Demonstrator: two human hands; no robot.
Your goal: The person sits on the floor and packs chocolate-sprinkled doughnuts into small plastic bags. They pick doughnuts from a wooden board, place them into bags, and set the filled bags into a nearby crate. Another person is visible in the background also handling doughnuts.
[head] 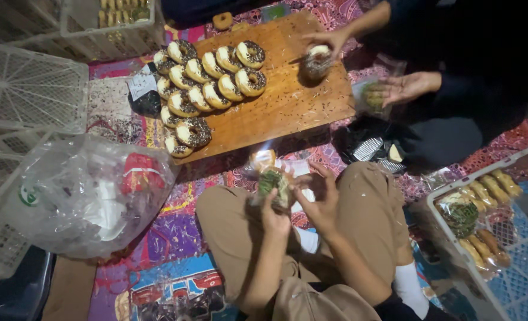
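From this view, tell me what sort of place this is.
Probably a home floor used for packing doughnuts: a wooden board of sprinkled doughnuts lies on a patterned mat, with white plastic crates around.

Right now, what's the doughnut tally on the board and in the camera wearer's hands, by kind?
Chocolate-sprinkled ring doughnuts grouped on the brown wooden board: about 16 (they overlap)
Sprinkled doughnut under the other person's hand: 1
Green-topped doughnut in clear plastic wrap, gripped by the left hand: 1
Total: about 18
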